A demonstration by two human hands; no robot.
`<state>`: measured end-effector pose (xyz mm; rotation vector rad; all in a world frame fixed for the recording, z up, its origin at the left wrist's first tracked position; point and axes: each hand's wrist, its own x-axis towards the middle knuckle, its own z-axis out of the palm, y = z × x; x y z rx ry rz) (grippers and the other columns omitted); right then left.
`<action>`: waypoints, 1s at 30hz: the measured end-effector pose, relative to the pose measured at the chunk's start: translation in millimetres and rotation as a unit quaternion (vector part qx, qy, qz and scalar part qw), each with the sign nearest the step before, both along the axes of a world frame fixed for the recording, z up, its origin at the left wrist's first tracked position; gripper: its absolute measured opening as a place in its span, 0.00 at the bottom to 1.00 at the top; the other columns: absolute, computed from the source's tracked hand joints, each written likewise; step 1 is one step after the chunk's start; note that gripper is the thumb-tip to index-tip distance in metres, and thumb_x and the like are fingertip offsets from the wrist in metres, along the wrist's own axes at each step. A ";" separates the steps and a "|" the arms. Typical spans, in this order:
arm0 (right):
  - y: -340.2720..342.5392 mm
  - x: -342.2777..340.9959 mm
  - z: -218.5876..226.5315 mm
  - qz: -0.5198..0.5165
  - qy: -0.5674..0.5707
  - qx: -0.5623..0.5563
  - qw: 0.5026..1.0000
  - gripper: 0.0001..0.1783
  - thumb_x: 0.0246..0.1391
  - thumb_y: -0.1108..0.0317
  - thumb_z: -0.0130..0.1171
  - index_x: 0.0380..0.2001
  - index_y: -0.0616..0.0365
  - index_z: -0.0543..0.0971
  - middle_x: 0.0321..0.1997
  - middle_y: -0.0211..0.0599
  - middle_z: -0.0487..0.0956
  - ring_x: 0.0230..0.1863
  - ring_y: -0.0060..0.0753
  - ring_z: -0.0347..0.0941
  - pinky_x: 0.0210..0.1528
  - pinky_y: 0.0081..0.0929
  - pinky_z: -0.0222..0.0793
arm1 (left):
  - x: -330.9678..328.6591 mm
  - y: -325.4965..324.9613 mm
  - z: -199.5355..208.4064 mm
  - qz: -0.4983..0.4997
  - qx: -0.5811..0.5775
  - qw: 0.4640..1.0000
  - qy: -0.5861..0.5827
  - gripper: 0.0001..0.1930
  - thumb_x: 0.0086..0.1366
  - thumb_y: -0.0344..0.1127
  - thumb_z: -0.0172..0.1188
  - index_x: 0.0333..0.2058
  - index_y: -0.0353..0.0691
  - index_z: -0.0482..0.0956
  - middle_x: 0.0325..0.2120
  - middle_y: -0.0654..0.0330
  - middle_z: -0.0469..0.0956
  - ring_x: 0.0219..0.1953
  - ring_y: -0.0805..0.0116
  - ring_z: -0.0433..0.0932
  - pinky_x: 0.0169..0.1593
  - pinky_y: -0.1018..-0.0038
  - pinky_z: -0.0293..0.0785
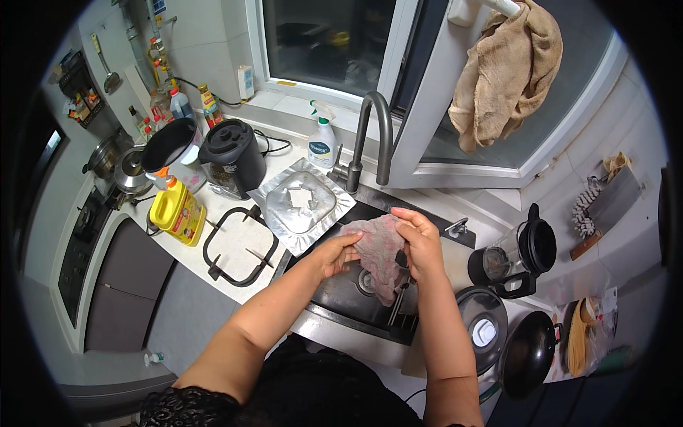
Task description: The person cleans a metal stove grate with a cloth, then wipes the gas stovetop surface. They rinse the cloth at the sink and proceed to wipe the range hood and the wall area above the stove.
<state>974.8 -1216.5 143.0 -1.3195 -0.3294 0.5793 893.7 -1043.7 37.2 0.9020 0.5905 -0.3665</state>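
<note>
A greyish-pink wet-looking cloth [380, 255] hangs spread between my two hands above the dark sink [334, 293]. My left hand [337, 255] pinches its left edge between thumb and fingers. On the other side, my right hand [422, 243] grips the upper right corner, with its thumb in front. The cloth's lower end dangles over the sink drain area. Behind it rises a dark grey curved faucet [385, 135]; no water stream shows. A crinkled sheet of foil [324, 217] with a square raised ring and a hole lies just left of the sink.
Left on the counter are a black pan support [208, 255], a yellow detergent bottle [182, 213] and a black appliance jug [233, 153]. A spray bottle [322, 146] stands by the faucet. At right sit a blender jug [501, 263], a lid [469, 309] and a wok [528, 356].
</note>
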 end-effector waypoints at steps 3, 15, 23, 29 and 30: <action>-5.4 5.9 -9.7 -0.028 0.016 0.039 0.999 0.16 0.56 0.74 0.57 0.48 0.65 0.75 0.36 0.35 0.80 0.34 0.21 0.75 0.39 0.17 0.71 | -7.6 1.1 -26.5 0.108 0.070 0.991 -0.023 0.19 0.64 0.53 0.56 0.45 0.46 0.76 0.42 0.66 0.79 0.43 0.67 0.77 0.48 0.62 0.68; -15.1 18.8 -57.2 -0.142 -0.198 -0.140 0.960 0.09 0.58 0.77 0.51 0.38 0.63 0.79 0.33 0.33 0.80 0.33 0.19 0.74 0.38 0.17 0.69 | -40.5 30.6 26.8 0.188 0.370 0.885 -0.212 0.15 0.62 0.39 0.56 0.37 0.31 0.79 0.32 0.52 0.81 0.35 0.58 0.81 0.42 0.67 0.75; 30.1 -6.8 13.3 -0.115 0.010 -0.021 0.993 0.17 0.57 0.77 0.49 0.51 0.61 0.68 0.31 0.33 0.75 0.30 0.25 0.73 0.33 0.24 0.74 | -79.4 48.9 64.2 0.210 -0.190 0.926 -0.249 0.23 0.55 0.35 0.54 0.50 0.32 0.71 0.45 0.50 0.77 0.49 0.57 0.75 0.57 0.58 0.66; 101.9 -114.4 99.5 -0.011 -0.039 0.163 0.986 0.27 0.55 0.80 0.56 0.58 0.64 0.62 0.40 0.43 0.78 0.39 0.27 0.76 0.42 0.23 0.74 | -178.7 88.8 102.6 0.190 -0.330 0.870 -0.314 0.55 0.50 0.83 0.37 0.50 0.29 0.71 0.50 0.44 0.72 0.56 0.47 0.68 0.63 0.50 0.57; 120.6 -136.9 112.9 0.026 -0.037 0.187 0.981 0.29 0.54 0.80 0.56 0.59 0.63 0.62 0.40 0.43 0.78 0.39 0.27 0.76 0.44 0.23 0.74 | -193.4 102.0 82.8 0.111 -0.467 0.832 -0.279 0.55 0.51 0.82 0.36 0.50 0.27 0.69 0.51 0.44 0.72 0.56 0.49 0.69 0.62 0.54 0.59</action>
